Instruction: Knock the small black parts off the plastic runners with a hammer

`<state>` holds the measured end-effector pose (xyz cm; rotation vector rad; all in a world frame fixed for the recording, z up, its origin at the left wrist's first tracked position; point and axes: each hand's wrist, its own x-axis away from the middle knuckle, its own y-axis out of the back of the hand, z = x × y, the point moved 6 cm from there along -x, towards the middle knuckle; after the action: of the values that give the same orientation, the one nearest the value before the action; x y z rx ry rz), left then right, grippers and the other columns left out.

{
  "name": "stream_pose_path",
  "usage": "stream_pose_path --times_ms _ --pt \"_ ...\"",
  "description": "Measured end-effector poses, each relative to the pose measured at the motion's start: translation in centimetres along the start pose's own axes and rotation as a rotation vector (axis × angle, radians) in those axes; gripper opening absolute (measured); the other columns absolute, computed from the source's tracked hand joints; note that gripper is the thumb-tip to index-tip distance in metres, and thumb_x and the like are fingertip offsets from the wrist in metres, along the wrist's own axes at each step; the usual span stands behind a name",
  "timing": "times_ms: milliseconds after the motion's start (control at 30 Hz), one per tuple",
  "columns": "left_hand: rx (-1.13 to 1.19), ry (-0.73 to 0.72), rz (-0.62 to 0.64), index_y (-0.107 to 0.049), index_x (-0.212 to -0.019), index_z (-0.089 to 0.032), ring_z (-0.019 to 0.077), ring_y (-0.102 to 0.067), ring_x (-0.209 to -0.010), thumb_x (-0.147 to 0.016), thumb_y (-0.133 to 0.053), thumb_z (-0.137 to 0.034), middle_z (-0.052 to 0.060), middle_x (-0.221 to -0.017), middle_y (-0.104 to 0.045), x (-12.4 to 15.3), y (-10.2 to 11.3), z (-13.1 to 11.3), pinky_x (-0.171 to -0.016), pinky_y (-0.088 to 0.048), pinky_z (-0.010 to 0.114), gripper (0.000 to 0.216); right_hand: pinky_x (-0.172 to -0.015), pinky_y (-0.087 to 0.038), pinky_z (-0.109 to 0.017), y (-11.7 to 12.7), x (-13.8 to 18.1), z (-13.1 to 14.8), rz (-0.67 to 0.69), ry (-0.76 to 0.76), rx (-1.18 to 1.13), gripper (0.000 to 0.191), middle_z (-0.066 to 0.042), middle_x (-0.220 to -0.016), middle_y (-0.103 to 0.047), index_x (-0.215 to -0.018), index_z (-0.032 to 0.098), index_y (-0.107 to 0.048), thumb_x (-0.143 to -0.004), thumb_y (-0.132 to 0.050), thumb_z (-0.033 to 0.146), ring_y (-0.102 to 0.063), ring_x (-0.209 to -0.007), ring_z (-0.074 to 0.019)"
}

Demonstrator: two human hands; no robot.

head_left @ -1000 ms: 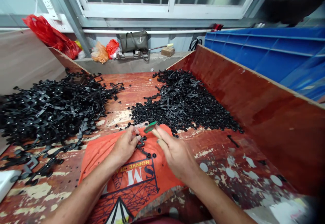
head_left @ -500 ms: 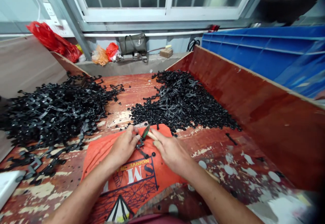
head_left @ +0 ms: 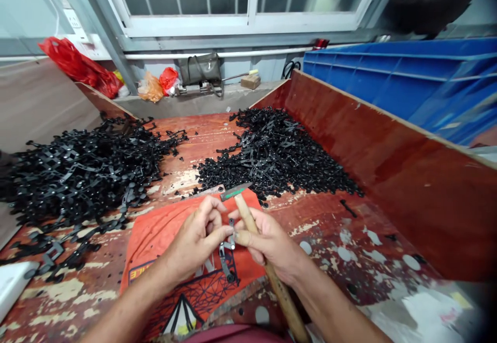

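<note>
My right hand (head_left: 266, 237) is closed around the wooden handle of a hammer (head_left: 282, 294). The narrow hammer head, partly green, points up and away over the top edge of an orange printed cloth (head_left: 155, 229). Between my hands hangs a small black jointed linkage (head_left: 225, 262) with round ends. My left hand (head_left: 200, 237) pinches it between thumb and fingers, and the right fingertips touch it too. Part of the linkage is hidden behind the fingers.
Heaps of black linkages (head_left: 85, 172) and small black parts (head_left: 267, 156) lie left and ahead on the worn red board (head_left: 202, 130). A red wooden side wall (head_left: 380, 167) and a blue crate (head_left: 404, 81) stand right. A white tray edge (head_left: 15, 286) shows at left.
The hammer has swung from between my hands to lie back in my right hand, its head turned away. The black linkage has been lifted off the cloth and is held between both hands.
</note>
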<state>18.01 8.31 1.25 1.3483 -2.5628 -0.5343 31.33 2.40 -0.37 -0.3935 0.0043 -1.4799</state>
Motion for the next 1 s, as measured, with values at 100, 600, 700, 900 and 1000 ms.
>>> stream_pose_path --times_ms 100,600,700,900,1000 --pt "-0.175 0.031 -0.203 -0.055 -0.107 -0.022 0.0215 -0.055 -0.090 -0.076 -0.069 -0.041 0.005 -0.099 -0.059 0.2 1.3 -0.2 -0.077 -0.045 0.031 0.039 -0.033 -0.027 -0.016 0.3 0.5 0.1 -0.142 0.039 0.027 0.036 0.005 -0.082 -0.055 -0.106 0.022 -0.057 -0.074 -0.071 0.030 -0.035 -0.039 -0.0017" --pt "0.201 0.271 0.031 -0.062 -0.079 -0.018 0.0140 -0.049 -0.069 -0.081 -0.059 -0.044 0.002 -0.081 -0.061 1.5 0.6 1.7 -0.063 -0.040 0.024 0.026 -0.070 -0.047 -0.029 4.6 4.8 0.3 -0.331 0.187 0.721 0.034 -0.004 -0.103 -0.069 -0.126 0.024 -0.056 -0.096 -0.043 0.033 -0.063 -0.083 -0.0195" --pt "0.200 0.214 0.073 -0.060 -0.075 -0.017 0.0162 -0.051 -0.074 -0.078 -0.063 -0.037 0.002 -0.076 -0.057 1.0 -0.2 2.7 -0.070 -0.042 0.026 0.020 -0.069 -0.046 -0.030 5.4 6.0 -1.3 -0.307 0.110 0.879 0.034 -0.003 -0.093 -0.071 -0.123 0.025 -0.059 -0.098 -0.037 0.031 -0.064 -0.082 -0.0215" --pt "0.314 0.242 0.042 -0.058 -0.083 -0.018 0.0152 -0.051 -0.074 -0.081 -0.059 -0.036 0.001 -0.080 -0.055 -0.1 -2.2 3.9 -0.068 -0.042 0.025 0.018 -0.079 -0.048 -0.033 4.7 6.4 -2.6 -0.301 0.119 0.975 0.039 -0.004 -0.100 -0.072 -0.131 0.029 -0.056 -0.097 -0.037 0.023 -0.067 -0.089 -0.0227" --pt "0.291 0.243 0.063 -0.057 -0.083 -0.018 0.0139 -0.049 -0.071 -0.083 -0.057 -0.037 0.000 -0.078 -0.054 -0.3 -2.6 3.9 -0.065 -0.040 0.023 0.019 -0.082 -0.048 -0.033 4.7 6.3 -2.5 -0.288 0.128 0.991 0.039 -0.005 -0.103 -0.073 -0.131 0.029 -0.057 -0.097 -0.038 0.023 -0.067 -0.093 -0.0230"
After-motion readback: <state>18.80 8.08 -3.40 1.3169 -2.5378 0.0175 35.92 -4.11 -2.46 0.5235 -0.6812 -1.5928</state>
